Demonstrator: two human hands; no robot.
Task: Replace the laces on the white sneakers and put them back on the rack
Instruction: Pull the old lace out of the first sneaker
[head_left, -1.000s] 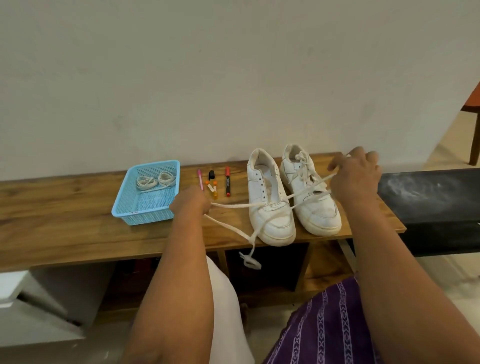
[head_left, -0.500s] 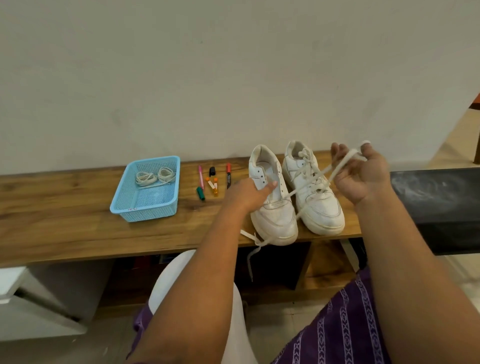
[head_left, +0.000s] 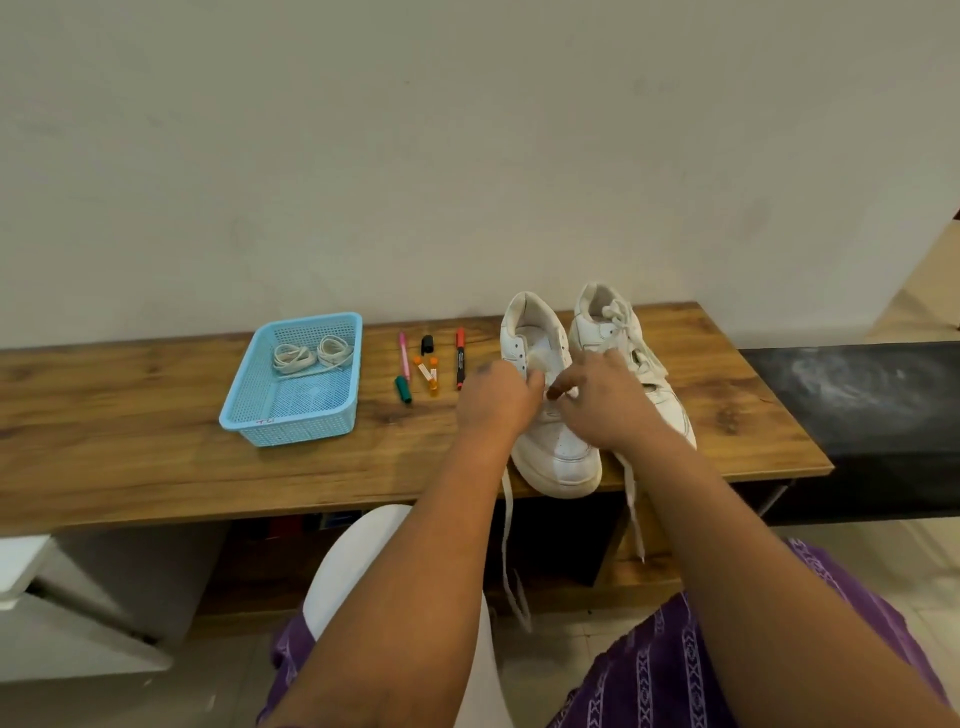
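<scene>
White lace hangs below both hands' grip on sneaker.

Red handwritten mark on blue basket front wall, illegible; print on red marker barrel too small

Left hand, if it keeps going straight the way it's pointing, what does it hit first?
Probably the unlaced sneaker: the left hand points toward its tongue, seemingly already touching there. Depth is unclear.
</scene>
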